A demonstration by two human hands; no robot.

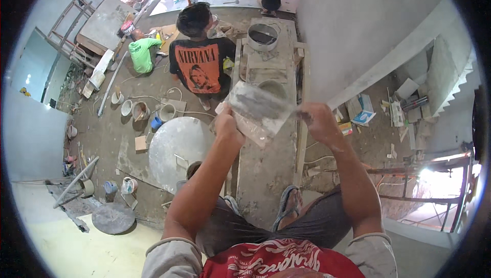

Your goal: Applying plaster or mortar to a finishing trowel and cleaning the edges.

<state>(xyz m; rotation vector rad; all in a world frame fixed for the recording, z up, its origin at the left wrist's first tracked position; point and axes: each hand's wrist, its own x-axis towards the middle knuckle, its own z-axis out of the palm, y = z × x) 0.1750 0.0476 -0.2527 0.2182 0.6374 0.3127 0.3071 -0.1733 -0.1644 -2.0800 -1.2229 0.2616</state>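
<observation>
My left hand (228, 127) grips a flat rectangular board (253, 124), pale with a dark grey smear, held tilted over the dusty plank platform. My right hand (319, 124) is closed at the board's right, on something thin and blurred that I cannot make out. Behind the board sits a round pot (272, 87), partly hidden, and farther along the plank (263, 175) stands a bucket (262, 42) with dark grey contents. My sandalled feet show on either side of the plank below.
Co-workers in black (202, 63) and green (143, 55) sit ahead-left; others work at the back. Several buckets (140, 110), hoses, a large round disc (174, 140) and pipes lie on the left floor. A pale wall (327, 32) rises at right, with stairs, boxes and scaffolding (434, 186).
</observation>
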